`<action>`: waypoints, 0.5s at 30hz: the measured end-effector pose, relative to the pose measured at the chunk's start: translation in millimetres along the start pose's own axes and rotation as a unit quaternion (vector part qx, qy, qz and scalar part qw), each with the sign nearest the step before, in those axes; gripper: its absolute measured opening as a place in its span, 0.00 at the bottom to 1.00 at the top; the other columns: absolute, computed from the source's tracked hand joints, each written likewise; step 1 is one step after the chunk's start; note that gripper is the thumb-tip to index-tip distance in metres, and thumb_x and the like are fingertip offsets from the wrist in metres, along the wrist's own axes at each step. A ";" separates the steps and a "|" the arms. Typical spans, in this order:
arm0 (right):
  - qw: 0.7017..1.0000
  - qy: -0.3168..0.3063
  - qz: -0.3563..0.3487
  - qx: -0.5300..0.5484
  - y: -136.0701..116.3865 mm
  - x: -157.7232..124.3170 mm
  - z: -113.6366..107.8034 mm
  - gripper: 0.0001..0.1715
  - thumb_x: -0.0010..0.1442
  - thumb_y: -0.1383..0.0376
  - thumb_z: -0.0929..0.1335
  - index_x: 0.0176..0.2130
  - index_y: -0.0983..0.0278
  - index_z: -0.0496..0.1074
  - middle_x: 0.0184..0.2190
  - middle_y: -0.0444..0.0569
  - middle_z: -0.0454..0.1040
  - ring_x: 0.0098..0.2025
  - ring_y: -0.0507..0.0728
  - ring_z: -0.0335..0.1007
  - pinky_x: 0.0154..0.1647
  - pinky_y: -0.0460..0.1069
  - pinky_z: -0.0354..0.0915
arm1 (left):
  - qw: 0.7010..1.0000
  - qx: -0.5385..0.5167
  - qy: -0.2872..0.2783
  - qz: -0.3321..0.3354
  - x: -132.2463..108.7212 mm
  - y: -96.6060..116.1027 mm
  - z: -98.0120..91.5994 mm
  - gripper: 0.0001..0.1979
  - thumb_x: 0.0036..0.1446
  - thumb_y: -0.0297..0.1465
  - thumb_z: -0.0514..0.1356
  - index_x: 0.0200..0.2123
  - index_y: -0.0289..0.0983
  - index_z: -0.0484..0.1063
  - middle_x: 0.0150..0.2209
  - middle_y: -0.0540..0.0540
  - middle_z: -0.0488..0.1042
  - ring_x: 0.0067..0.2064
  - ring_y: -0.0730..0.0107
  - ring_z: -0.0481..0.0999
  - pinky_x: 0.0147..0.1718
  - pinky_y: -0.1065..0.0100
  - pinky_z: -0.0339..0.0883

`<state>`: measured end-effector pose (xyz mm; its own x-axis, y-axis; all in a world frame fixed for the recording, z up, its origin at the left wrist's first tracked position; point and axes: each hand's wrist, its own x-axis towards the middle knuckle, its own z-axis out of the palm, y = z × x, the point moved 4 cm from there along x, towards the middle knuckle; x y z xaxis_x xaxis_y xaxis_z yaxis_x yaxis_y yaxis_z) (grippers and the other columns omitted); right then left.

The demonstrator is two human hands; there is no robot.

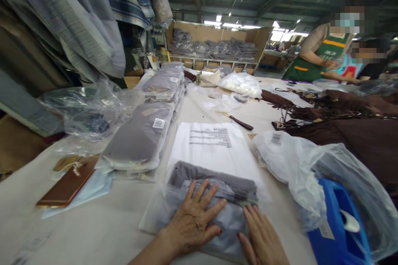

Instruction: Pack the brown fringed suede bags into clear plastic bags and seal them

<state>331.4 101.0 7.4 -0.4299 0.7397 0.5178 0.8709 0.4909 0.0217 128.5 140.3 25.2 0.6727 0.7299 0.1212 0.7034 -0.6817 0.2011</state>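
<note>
A folded grey garment in a clear plastic bag (231, 236) lies at the near middle of the table. My left hand (194, 219) rests flat on it with the fingers spread. At the bag's right side my right hand (261, 232) lies on the plastic, fingers stretched out and thumb apart. Just beyond, partly under the bagged garment, is a stack of white plastic bags (208, 140) with printed text. To the left sit piles of bagged grey garments (133, 136) with barcode labels.
A brown phone (66, 184) lies on light blue paper at the left. Crumpled clear plastic (90, 112) is behind it. At the right stand a blue plastic jug (336, 223) and brown fringed bags (348, 140). A strap with a clasp (241, 122) lies mid-table. A co-worker (326, 49) stands across.
</note>
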 end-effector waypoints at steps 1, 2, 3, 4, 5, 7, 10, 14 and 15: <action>0.999 0.003 -0.032 -0.037 -9.5 -7.2 8.4 0.30 0.58 0.52 0.64 0.55 0.66 0.65 0.50 0.59 0.72 0.50 0.64 0.70 0.48 0.55 0.64 | 1.000 -0.007 -0.011 0.003 -0.7 -0.9 -2.8 0.37 0.57 0.44 0.59 0.64 0.48 0.44 0.66 0.41 0.45 0.65 0.42 0.43 0.56 0.34 0.49; 0.997 0.003 -0.050 -0.065 -15.4 -13.3 17.3 0.34 0.57 0.49 0.64 0.55 0.67 0.65 0.51 0.61 0.72 0.50 0.66 0.70 0.47 0.57 0.64 | 1.000 -0.011 -0.023 0.009 -2.8 -3.1 -6.0 0.37 0.56 0.44 0.60 0.64 0.47 0.45 0.66 0.40 0.45 0.65 0.42 0.44 0.56 0.35 0.50; 0.995 -0.001 -0.055 -0.083 -18.0 -18.1 26.1 0.36 0.56 0.47 0.64 0.55 0.69 0.65 0.51 0.62 0.71 0.50 0.67 0.70 0.46 0.59 0.64 | 0.999 -0.011 -0.034 0.014 -6.7 -7.0 -9.5 0.38 0.56 0.44 0.61 0.64 0.47 0.46 0.66 0.39 0.46 0.65 0.43 0.45 0.57 0.36 0.50; 0.994 -0.006 -0.056 -0.091 -18.3 -21.8 34.0 0.37 0.56 0.47 0.64 0.55 0.70 0.65 0.52 0.63 0.70 0.50 0.68 0.70 0.46 0.60 0.65 | 0.999 -0.006 -0.043 0.014 -12.6 -13.1 -12.8 0.38 0.55 0.44 0.61 0.64 0.46 0.46 0.65 0.39 0.47 0.65 0.44 0.47 0.57 0.37 0.50; 0.994 -0.013 -0.058 -0.091 -17.3 -24.3 41.0 0.37 0.56 0.48 0.64 0.55 0.70 0.65 0.53 0.64 0.69 0.51 0.68 0.69 0.46 0.60 0.65 | 0.999 0.003 -0.046 0.004 -20.3 -21.5 -15.9 0.37 0.56 0.43 0.61 0.63 0.46 0.47 0.65 0.39 0.48 0.65 0.45 0.48 0.58 0.38 0.50; 0.995 -0.018 -0.059 -0.080 -14.7 -26.1 50.3 0.38 0.55 0.48 0.65 0.57 0.70 0.64 0.54 0.64 0.68 0.52 0.68 0.69 0.47 0.60 0.65 | 0.998 0.026 -0.037 -0.043 -39.4 -42.9 -19.7 0.34 0.58 0.41 0.60 0.63 0.47 0.48 0.65 0.41 0.50 0.65 0.48 0.50 0.58 0.40 0.50; 0.998 -0.015 -0.040 -0.044 -14.8 -24.0 48.6 0.39 0.55 0.48 0.65 0.58 0.67 0.62 0.55 0.61 0.67 0.52 0.68 0.68 0.47 0.59 0.67 | 0.992 0.044 0.000 -0.118 -66.8 -72.4 -16.0 0.30 0.62 0.41 0.53 0.64 0.45 0.46 0.64 0.41 0.51 0.64 0.54 0.52 0.57 0.46 0.55; 0.997 0.015 0.056 0.055 -2.5 -24.7 3.6 0.29 0.62 0.56 0.61 0.60 0.62 0.59 0.54 0.54 0.69 0.55 0.62 0.66 0.51 0.56 0.65 | 0.989 0.074 0.071 -0.108 -81.0 -85.1 -1.8 0.27 0.65 0.40 0.48 0.64 0.44 0.45 0.63 0.41 0.53 0.62 0.58 0.58 0.56 0.53 0.58; 0.992 0.033 0.097 0.072 8.0 -27.4 -14.9 0.26 0.63 0.59 0.60 0.59 0.61 0.60 0.53 0.53 0.70 0.55 0.60 0.66 0.53 0.55 0.63 | 0.987 0.085 0.095 -0.097 -81.8 -86.0 1.0 0.27 0.64 0.39 0.48 0.64 0.44 0.45 0.63 0.41 0.54 0.61 0.58 0.59 0.56 0.54 0.59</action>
<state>353.7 77.8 6.1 -0.2363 0.7972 0.5555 0.8906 0.4063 -0.2042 13.3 139.1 -3.1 0.4784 0.8324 0.2796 0.8536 -0.5156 0.0747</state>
